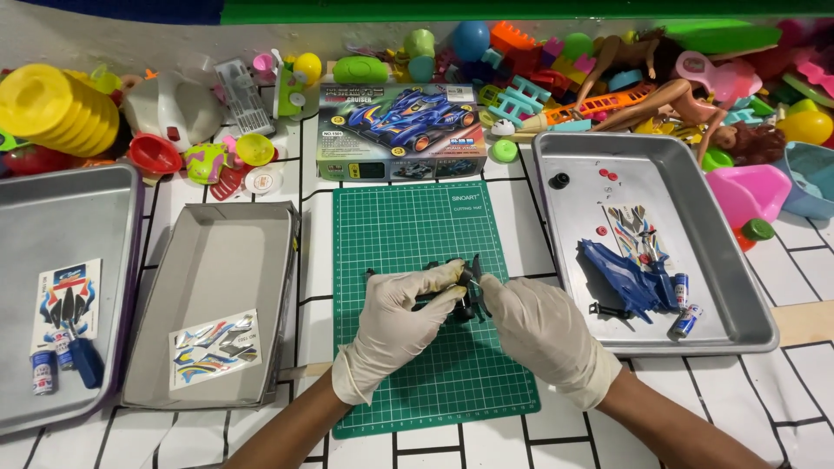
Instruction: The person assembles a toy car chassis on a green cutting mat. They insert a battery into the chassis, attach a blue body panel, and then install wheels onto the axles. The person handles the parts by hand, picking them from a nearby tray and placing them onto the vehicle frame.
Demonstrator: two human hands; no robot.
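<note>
— What do we see from the head camera?

— We see our left hand [395, 320] and our right hand [543, 326], both in pale gloves, meeting over the green cutting mat [408, 365]. Between them sits a small black toy car chassis [460, 291], just above the middle of the mat. Our left fingers [434, 280] are curled around its near side, and our right fingers [497, 291] pinch its right end, so both hands are closed on it.

— Can we tell whether it rests on the mat?

— We cannot; the hands hide its underside.

— And around the mat?

— Beyond it lies the toy car box [395, 130] with a blue racer pictured on the lid. To our right is a metal tray [738, 287] holding a blue car body shell [630, 278], a sticker sheet [634, 227], two small batteries [685, 306] and a few tiny red parts [605, 176]. To our left stands an open grey box lid [226, 260] with another sticker sheet [214, 347] inside, and further left a second metal tray [52, 217] with a printed card [68, 300] and a blue part. A heap of bright plastic toys [608, 61] runs along the wall behind.
</note>
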